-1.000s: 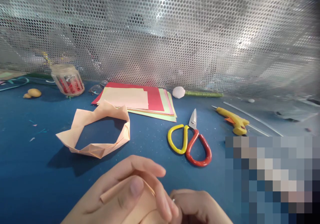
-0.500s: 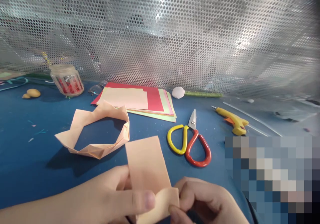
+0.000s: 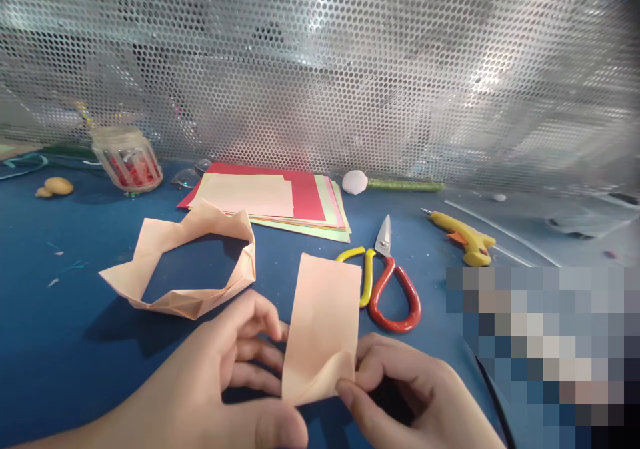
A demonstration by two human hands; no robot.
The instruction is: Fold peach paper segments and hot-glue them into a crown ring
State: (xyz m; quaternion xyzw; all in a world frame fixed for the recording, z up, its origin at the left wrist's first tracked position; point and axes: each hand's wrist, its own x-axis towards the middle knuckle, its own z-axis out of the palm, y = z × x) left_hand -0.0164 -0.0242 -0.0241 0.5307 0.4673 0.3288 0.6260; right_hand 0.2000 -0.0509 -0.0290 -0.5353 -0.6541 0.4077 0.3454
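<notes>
A peach paper rectangle (image 3: 325, 309) stands tilted up in front of me, its lower right corner curled over. My right hand (image 3: 405, 389) pinches that corner between thumb and fingers. At the paper's left edge is my left hand (image 3: 240, 375), its thumb spread away from the curved fingers; the fingertips lie close to or just behind the edge, and I cannot tell whether they touch. Beyond my left hand, a folded peach paper ring (image 3: 173, 299) with pointed corners rests on the blue table (image 3: 45, 342). The paper partly covers the yellow handle of the scissors (image 3: 395, 302).
Behind the ring lies a stack of coloured paper sheets (image 3: 307, 195). A glass jar (image 3: 127, 159) with red bits stands at the back left, near small tan lumps (image 3: 59, 186). A yellow glue gun (image 3: 465, 235) and a white-tipped green stick (image 3: 400, 185) lie right. Perforated metal (image 3: 320, 69) forms the back.
My left hand has let go of the paper and its thumb has moved down and away. The paper has swung to the right, more upright, and its lower fold has partly opened out.
</notes>
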